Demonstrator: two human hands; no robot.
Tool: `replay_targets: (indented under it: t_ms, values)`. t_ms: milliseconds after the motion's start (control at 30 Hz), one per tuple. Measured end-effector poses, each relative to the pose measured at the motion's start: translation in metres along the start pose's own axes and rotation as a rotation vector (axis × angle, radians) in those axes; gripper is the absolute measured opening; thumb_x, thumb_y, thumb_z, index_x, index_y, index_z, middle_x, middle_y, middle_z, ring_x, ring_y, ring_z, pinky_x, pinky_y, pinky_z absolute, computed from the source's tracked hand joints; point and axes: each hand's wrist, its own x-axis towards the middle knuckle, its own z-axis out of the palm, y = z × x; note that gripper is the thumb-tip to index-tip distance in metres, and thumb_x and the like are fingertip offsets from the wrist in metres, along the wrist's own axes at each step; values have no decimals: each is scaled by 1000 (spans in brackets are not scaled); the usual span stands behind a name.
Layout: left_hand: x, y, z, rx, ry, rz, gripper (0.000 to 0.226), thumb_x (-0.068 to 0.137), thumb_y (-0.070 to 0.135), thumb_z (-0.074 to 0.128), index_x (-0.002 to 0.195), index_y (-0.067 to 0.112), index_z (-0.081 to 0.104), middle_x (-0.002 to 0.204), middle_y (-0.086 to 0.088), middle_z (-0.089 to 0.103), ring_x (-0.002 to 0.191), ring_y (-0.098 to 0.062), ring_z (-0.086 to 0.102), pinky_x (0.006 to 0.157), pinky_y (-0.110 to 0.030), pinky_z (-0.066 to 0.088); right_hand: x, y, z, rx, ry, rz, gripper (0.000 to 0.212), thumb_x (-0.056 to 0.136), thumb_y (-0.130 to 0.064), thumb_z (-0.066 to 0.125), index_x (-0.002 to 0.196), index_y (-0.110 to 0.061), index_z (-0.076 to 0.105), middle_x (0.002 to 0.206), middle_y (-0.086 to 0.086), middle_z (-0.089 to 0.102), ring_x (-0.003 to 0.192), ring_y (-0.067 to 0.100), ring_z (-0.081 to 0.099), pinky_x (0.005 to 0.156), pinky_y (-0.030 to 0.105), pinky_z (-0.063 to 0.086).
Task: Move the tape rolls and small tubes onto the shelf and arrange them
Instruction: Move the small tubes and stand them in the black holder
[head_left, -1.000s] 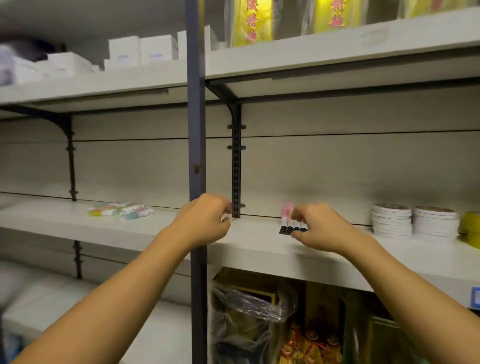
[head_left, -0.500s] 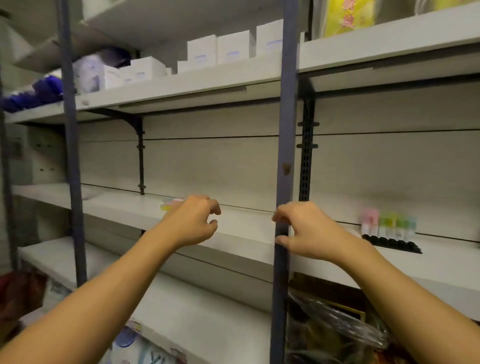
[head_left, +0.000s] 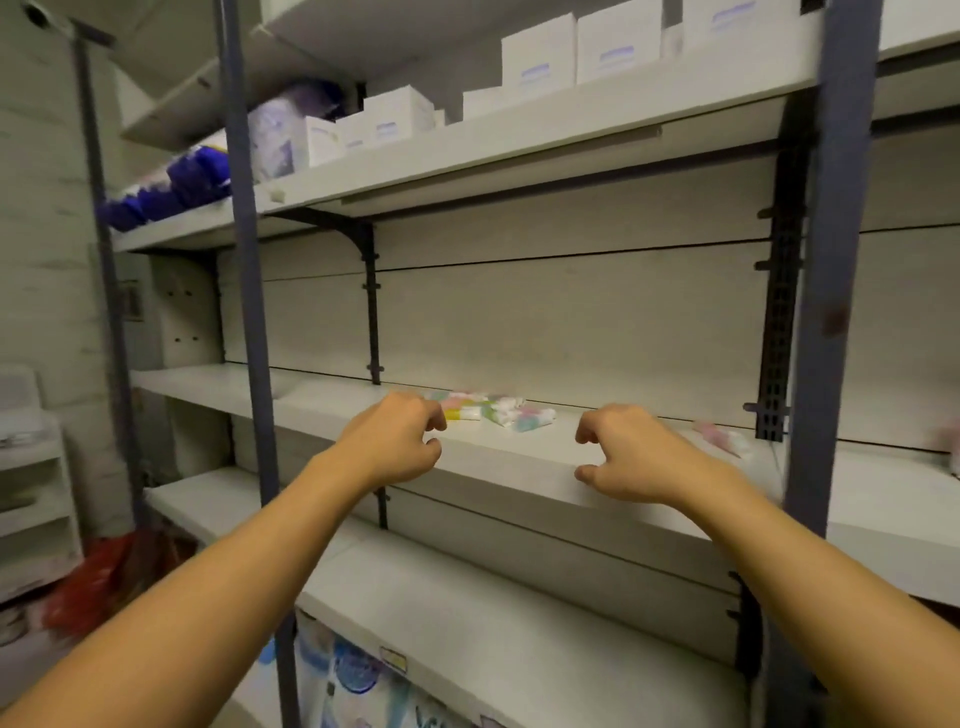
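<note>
A: Two hands reach over the front of a pale shelf in a stockroom. The left hand hovers with fingers loosely curled and nothing in them; the right hand hangs the same way, empty, its thumb near the shelf's front edge.

B: And the goods?

A: Just past the left hand lies a loose heap of small tubes, pastel caps pointing every way, on the shelf board. One more pink tube lies apart to the right, near the black wall bracket. No tape rolls show in this view.

B: What could go wrong from here?

A: In my judgement, the heap. The tubes look round and light, so a clumsy grab from either side could send some rolling toward the open front edge, which has no lip that I can see.

B: Anything in the way?

A: Two blue-grey posts stand in front of the shelving, one left of the left arm, one right of the right arm; a wide swing sideways could knock a forearm against either.

B: Room to work?

A: Bare board stretches between the heap and the lone tube, and behind them to the back wall. Overhead, the next shelf carries white boxes, well above the hands.
</note>
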Motion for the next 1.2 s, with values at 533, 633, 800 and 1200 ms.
replay_targets:
  t_ms: [533,633,800,1200]
  values:
    - [133,-120,81,-34,-66,67,29,91,26,59,119,25,67,113,6,65,93,-11,60,84,-35,57,163,-19,74,66,77,50,28,83,-36,62,108,-24,66,106,-2,63,95,19,58,82,37,53]
    - [172,-146,89,-45,-82,49,27,90,24,59,115,24,69,107,7,65,90,-10,62,83,-36,58,209,-18,80,79,64,55,26,83,-35,64,106,-24,67,107,1,65,97,21,61,82,36,53]
    - [223,-184,104,-49,-108,71,25,92,18,57,114,23,69,105,7,65,89,-6,60,82,-25,54,267,-29,80,55,71,12,28,87,-33,64,112,-21,68,112,6,66,105,24,60,84,33,51]
    - [308,-209,155,-119,-188,223,26,93,17,63,114,29,69,107,7,64,90,-7,58,86,-29,55,310,-55,90,7,129,10,25,88,-36,65,108,-22,70,108,1,68,99,19,62,85,38,55]
